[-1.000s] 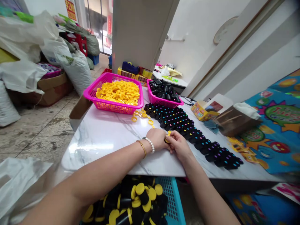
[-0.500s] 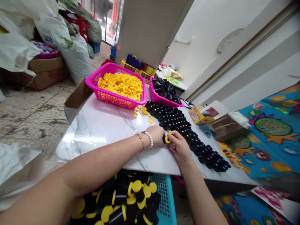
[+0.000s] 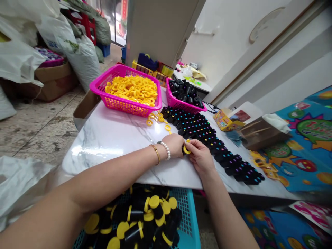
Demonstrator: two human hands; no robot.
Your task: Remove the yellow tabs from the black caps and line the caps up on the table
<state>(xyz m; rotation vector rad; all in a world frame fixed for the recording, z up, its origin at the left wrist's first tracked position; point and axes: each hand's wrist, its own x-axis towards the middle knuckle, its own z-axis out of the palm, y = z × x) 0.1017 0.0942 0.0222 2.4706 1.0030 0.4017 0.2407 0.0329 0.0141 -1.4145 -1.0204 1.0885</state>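
Observation:
My left hand (image 3: 174,145), with a pearl bracelet and a gold bangle at the wrist, is closed around a small black cylinder, mostly hidden by the fingers. My right hand (image 3: 201,156) pinches a yellow ring piece (image 3: 186,149) against the cylinder's end. Whether the ring sits fully on it I cannot tell. Just beyond the hands, a single yellow ring with a stem (image 3: 168,128) lies on the white marbled table (image 3: 124,138). Rows of upright black cylinders (image 3: 199,129) with coloured dots on top stand to the right of my hands.
A pink basket of yellow rings (image 3: 124,108) and a pink basket of black cylinders (image 3: 178,103) stand at the back. Below the table's front edge is a turquoise basket (image 3: 190,211) of yellow-capped black cylinders. A small yellow carton (image 3: 225,121) stands at the right.
The view has shifted slightly. Both hands stay together over the table; the yellow ring, held in the right fingers, has turned a little against the black cylinder.

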